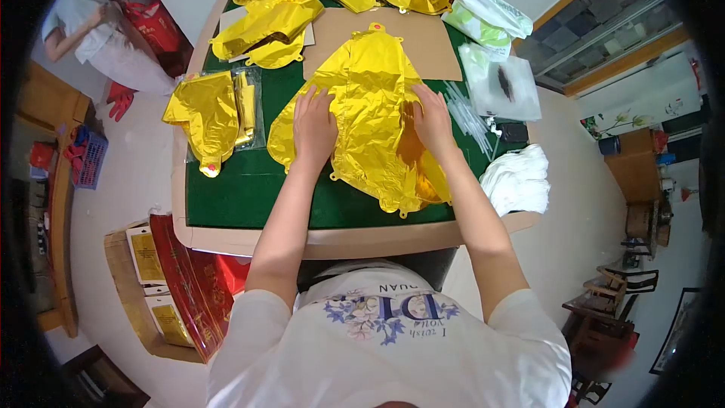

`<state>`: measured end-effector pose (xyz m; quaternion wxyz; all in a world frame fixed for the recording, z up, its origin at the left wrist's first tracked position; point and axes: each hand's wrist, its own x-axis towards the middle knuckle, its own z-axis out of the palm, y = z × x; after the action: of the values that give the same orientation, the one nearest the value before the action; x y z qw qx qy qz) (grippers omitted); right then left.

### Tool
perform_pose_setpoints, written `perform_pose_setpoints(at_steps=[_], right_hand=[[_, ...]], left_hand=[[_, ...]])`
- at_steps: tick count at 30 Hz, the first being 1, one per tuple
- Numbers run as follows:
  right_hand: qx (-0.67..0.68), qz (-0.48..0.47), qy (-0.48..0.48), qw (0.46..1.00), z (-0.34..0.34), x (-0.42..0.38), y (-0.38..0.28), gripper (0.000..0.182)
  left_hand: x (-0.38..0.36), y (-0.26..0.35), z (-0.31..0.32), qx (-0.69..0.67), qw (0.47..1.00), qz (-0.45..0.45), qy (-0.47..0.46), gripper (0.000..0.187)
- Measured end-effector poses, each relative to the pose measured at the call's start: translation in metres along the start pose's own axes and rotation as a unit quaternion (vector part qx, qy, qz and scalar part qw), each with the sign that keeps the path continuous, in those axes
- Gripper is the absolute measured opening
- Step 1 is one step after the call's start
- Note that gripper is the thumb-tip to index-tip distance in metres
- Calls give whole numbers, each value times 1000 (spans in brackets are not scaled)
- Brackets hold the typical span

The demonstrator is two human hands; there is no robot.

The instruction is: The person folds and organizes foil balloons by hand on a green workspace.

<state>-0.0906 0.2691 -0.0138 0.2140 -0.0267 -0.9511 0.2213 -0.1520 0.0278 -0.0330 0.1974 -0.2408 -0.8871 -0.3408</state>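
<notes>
A large gold foil balloon [366, 109], deflated and creased, lies spread on the green table top [249, 204] in front of me. My left hand [313, 125] rests flat on its left part with the fingers stretched out. On its right side lies my right hand [432, 117], fingers extended and touching the foil. The right edge of the balloon is folded and shiny beneath my right wrist. A small tab with a red mark sits at the balloon's far tip. Neither hand grips anything that I can see.
More gold foil balloons [272, 26] lie at the back, and another folded balloon [208, 109] lies left. Clear straws [467, 117], plastic bags [498, 83] and a white cloth bundle [517, 181] line the right side. A cardboard box [140, 287] stands on the floor. Another person [106, 34] is at far left.
</notes>
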Motion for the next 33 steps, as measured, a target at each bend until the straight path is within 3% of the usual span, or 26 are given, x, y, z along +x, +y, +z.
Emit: perform_pose_setpoints(at_steps=[6,11,20,28,33], right_hand=[[-48,-50,4,998,27,-1,8,31],[-26,-9,53,998,37,-9,4,34],[-3,42,33,999,44,-21,-2,36],[6,42,24,999,44,-21,-6,35],[15,38,18,999,46,-20,-8,35]], left_hand=[[-3,5,23,12,999,23,-42,34],[-4,9,25,-3,1000,8,-29,36],[-6,5,28,-37,999,-15,-35,39],[-6,6,30,4,998,-4,-64,45],[-4,10,26,-15,997,-8,-70,40]])
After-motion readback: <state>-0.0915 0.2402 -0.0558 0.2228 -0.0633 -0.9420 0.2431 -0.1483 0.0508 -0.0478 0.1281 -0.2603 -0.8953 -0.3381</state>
